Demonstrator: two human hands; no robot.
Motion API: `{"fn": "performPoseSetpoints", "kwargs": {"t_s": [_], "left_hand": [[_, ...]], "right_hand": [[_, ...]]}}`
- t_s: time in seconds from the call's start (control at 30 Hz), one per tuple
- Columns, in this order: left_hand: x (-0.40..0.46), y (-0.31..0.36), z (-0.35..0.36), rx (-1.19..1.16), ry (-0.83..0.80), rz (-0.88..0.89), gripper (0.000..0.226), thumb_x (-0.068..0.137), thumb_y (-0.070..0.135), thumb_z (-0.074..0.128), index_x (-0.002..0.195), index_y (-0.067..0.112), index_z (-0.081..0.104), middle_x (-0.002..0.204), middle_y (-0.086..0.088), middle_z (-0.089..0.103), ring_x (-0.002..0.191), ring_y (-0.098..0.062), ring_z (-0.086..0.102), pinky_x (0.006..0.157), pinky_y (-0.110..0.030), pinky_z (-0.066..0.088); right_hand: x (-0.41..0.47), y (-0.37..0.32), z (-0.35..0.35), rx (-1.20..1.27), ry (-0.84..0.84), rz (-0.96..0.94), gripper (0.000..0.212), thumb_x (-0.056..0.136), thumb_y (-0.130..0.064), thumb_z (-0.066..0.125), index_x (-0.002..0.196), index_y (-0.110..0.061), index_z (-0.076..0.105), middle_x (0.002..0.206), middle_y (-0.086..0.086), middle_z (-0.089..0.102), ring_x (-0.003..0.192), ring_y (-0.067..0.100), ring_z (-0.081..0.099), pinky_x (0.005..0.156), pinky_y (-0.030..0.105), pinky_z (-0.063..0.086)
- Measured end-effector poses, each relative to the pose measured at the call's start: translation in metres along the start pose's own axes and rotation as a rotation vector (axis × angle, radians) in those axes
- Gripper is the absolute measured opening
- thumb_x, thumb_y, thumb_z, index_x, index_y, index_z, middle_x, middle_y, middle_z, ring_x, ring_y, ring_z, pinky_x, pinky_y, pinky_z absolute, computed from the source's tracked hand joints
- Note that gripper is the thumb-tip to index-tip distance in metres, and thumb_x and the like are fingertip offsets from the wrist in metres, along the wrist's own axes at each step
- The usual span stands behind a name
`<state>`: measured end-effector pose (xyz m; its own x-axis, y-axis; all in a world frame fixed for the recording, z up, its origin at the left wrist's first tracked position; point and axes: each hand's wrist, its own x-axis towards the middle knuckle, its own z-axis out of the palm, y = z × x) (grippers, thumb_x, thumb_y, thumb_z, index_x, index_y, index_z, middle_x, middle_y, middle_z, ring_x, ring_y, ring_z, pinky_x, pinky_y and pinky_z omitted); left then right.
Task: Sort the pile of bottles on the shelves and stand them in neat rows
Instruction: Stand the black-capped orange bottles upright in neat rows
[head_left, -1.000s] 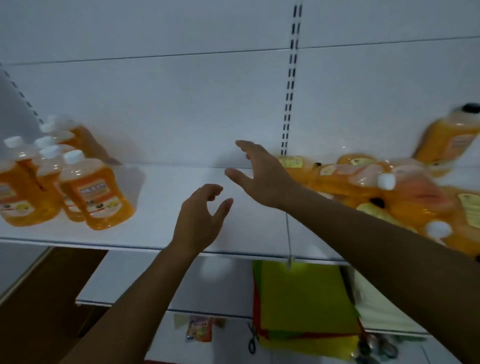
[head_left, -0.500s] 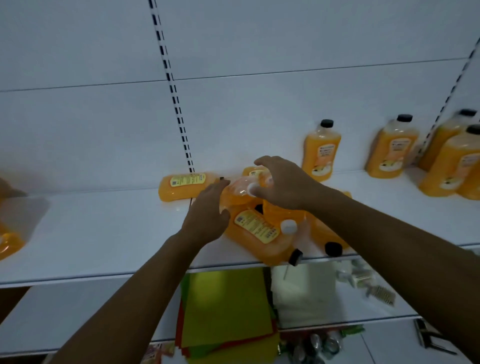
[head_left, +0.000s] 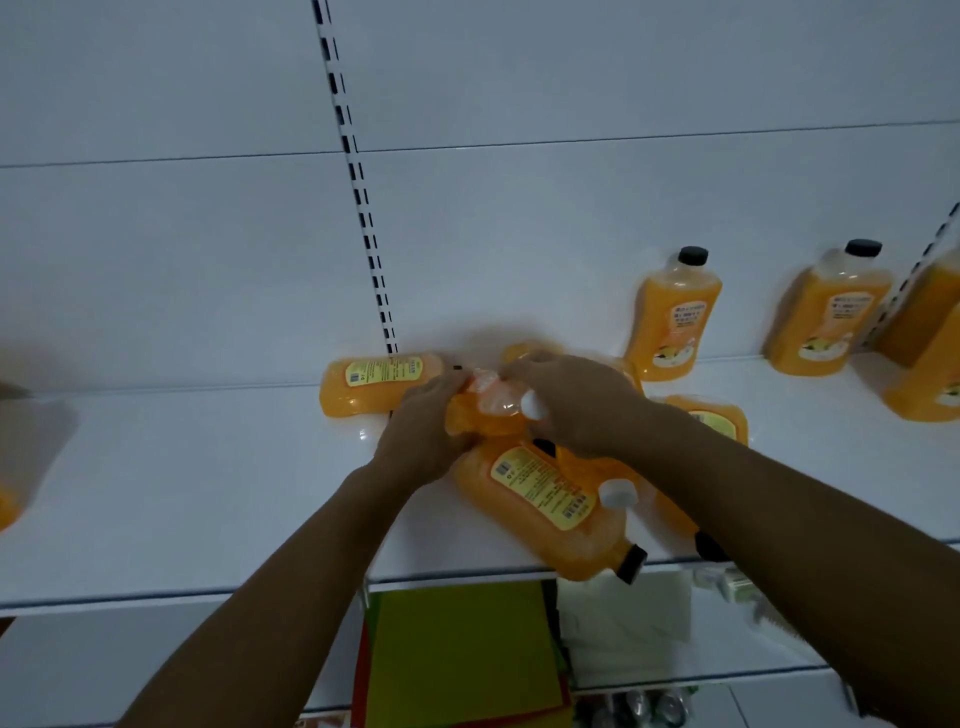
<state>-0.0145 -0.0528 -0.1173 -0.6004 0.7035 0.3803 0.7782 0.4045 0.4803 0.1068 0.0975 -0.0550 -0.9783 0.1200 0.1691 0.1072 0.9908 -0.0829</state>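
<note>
Both hands meet on one orange plastic bottle with a white cap (head_left: 485, 410) lying on top of the pile at the middle of the white metal shelf (head_left: 182, 488). The left hand (head_left: 423, 434) curls round its base end from 8 o'clock; the right hand (head_left: 574, 400) wraps over its neck and cap end from 3 o'clock, the cap showing under the fingers. Directly at 6 o'clock of the held bottle lies a large orange bottle with a yellow back label and black cap (head_left: 545, 512), its cap jutting past the shelf's front edge. At 10 o'clock another orange bottle lying on its side with a yellow label (head_left: 376, 384) rests against the back panel. At 2 o'clock an upright orange bottle with a black cap (head_left: 675, 317) stands at the back, and a second upright black-capped orange bottle (head_left: 828, 317) stands further toward 3 o'clock. On the lower shelf at 6 o'clock sits a stack of green and yellow sheets (head_left: 462, 654)
</note>
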Motion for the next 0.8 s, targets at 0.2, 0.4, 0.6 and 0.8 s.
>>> {"fn": "performPoseSetpoints", "kwargs": {"t_s": [0.2,0.4,0.6,0.8], "left_hand": [[0.005,-0.014,0.000,-0.154,-0.016,0.007,0.057,0.080,0.036,0.073,0.131,0.018,0.054,0.119,-0.004,0.063,0.110,-0.022,0.056,0.087,-0.031,0.041],[-0.019,-0.029,-0.032,-0.377,-0.031,-0.118,0.032,0.085,0.040,0.064,0.111,0.022,0.062,0.104,0.008,0.067,0.097,-0.002,0.061,0.083,-0.027,0.050],[-0.067,-0.052,-0.088,-0.509,0.181,-0.270,0.039,0.092,0.028,0.061,0.127,0.014,0.052,0.117,0.000,0.066,0.106,-0.012,0.065,0.090,-0.034,0.054],[-0.124,-0.085,-0.149,-0.474,0.385,-0.360,0.041,0.095,0.028,0.055,0.133,0.012,0.046,0.120,-0.002,0.063,0.107,-0.012,0.063,0.085,-0.026,0.054]], "right_hand": [[0.008,0.004,-0.015,0.331,0.076,-0.030,0.061,0.080,-0.029,0.076,0.136,-0.023,0.052,0.136,-0.001,0.056,0.122,0.016,0.051,0.102,0.033,0.041],[0.047,-0.020,-0.034,0.537,0.143,-0.108,0.046,0.080,-0.036,0.075,0.123,-0.023,0.063,0.119,-0.008,0.066,0.103,0.009,0.060,0.090,0.031,0.051],[0.098,-0.089,-0.020,0.638,0.122,-0.288,0.058,0.082,-0.043,0.070,0.135,-0.027,0.052,0.123,-0.005,0.061,0.104,0.013,0.059,0.085,0.026,0.048],[0.131,-0.193,-0.008,0.731,0.100,-0.524,0.075,0.069,-0.029,0.084,0.134,-0.025,0.047,0.123,0.001,0.057,0.110,0.015,0.054,0.096,0.037,0.048]]}}
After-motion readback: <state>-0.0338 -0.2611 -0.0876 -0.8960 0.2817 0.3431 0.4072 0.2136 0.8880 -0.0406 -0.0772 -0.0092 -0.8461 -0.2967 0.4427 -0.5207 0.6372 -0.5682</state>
